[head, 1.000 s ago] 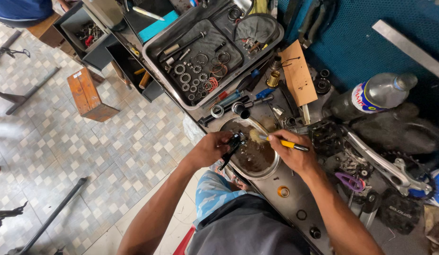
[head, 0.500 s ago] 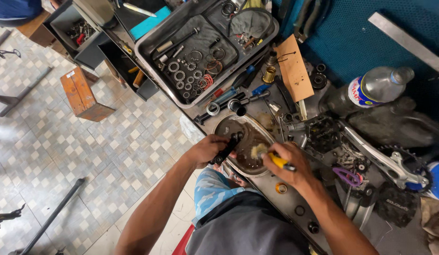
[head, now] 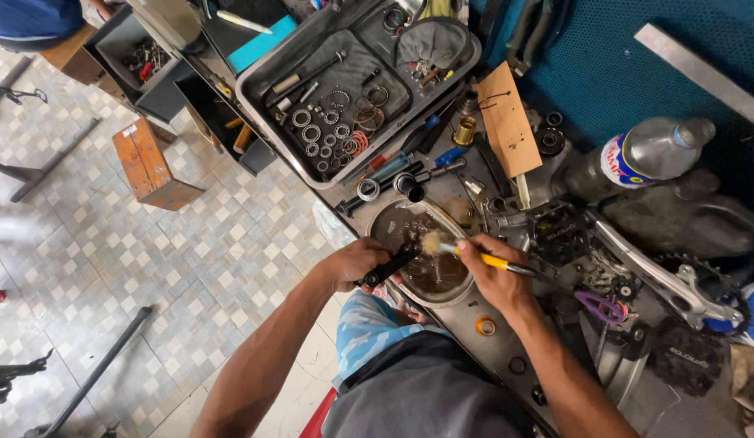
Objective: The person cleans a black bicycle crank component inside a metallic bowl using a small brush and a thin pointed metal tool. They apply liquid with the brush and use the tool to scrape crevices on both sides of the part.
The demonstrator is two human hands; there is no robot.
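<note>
My left hand [head: 354, 261] grips a short black metal part [head: 391, 264] over a round metal bowl [head: 397, 212] that holds dark liquid. My right hand [head: 492, 274] holds a small brush with a yellow handle [head: 491, 260]. The brush's pale bristles [head: 431, 242] touch the upper end of the black part, above the bowl. Both forearms reach in from the bottom of the view.
A grey tray [head: 344, 105] of rings, bearings and small tools lies beyond the bowl. A plastic bottle [head: 637, 158], a bicycle crank arm [head: 661, 280], pedals and a cardboard piece [head: 507, 122] crowd the bench at right. A wooden box [head: 150, 166] stands on the tiled floor at left.
Both hands have stayed over the bowl; the brush has shifted along the black part, and the view has drifted slightly.
</note>
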